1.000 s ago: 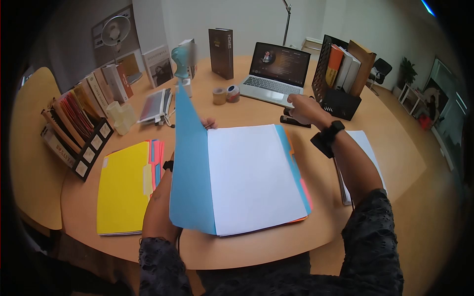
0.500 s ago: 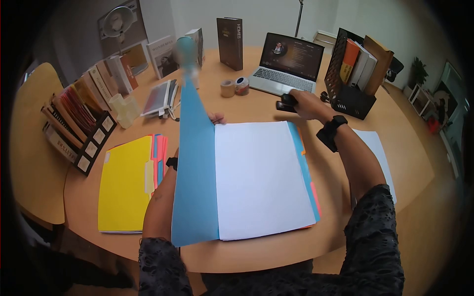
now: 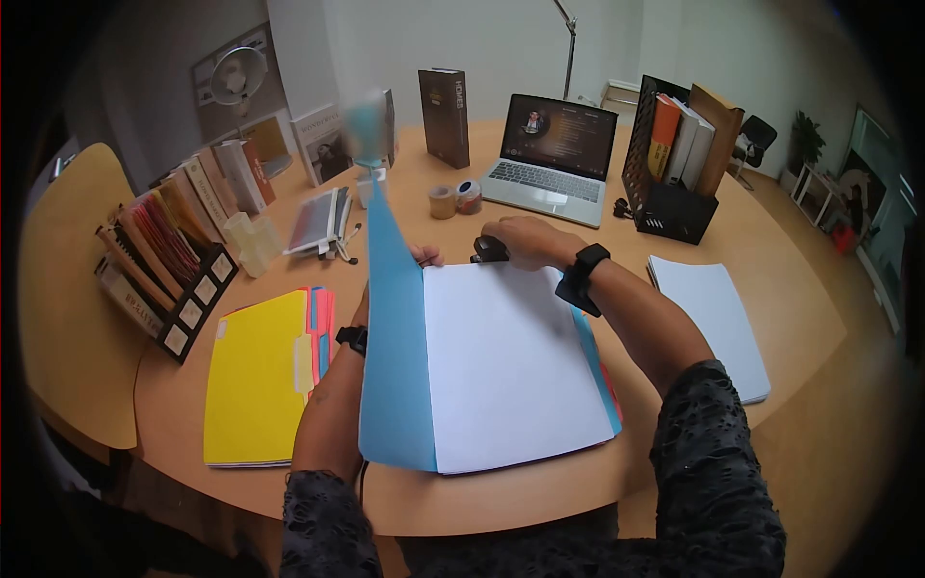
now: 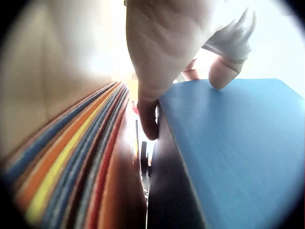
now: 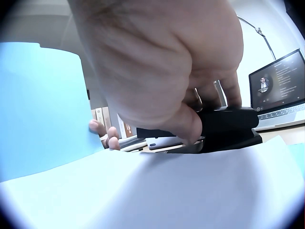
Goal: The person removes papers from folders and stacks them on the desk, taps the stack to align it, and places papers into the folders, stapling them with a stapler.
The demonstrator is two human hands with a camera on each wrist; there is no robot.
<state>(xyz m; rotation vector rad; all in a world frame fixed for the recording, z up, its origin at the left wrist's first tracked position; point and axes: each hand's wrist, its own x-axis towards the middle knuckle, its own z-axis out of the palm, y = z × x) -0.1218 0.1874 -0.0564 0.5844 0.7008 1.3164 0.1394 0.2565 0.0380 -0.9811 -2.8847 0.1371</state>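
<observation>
A blue folder [image 3: 395,376] lies open in front of me, its left cover raised. Over its right side lies a stack of white paper [image 3: 520,366]. My left hand [image 3: 427,255] pinches the folder by its top edge near the fold; the left wrist view has the thumb and fingers on opposite sides of the blue cover [image 4: 233,143]. Most of that hand is hidden behind the cover in the head view. In my right hand [image 3: 535,243] is a black stapler [image 5: 231,126], gripped from above, close to the paper's top edge.
Yellow folders [image 3: 252,376] lie to the left, a white paper stack [image 3: 708,328] to the right. Behind stand tape rolls [image 3: 442,202], a laptop [image 3: 549,173] and a black file holder [image 3: 674,214]. A book rack [image 3: 188,308] is at far left.
My right hand has picked up the stapler near the laptop and carried it left to the top edge of the paper. The left hand keeps hold of the folder.
</observation>
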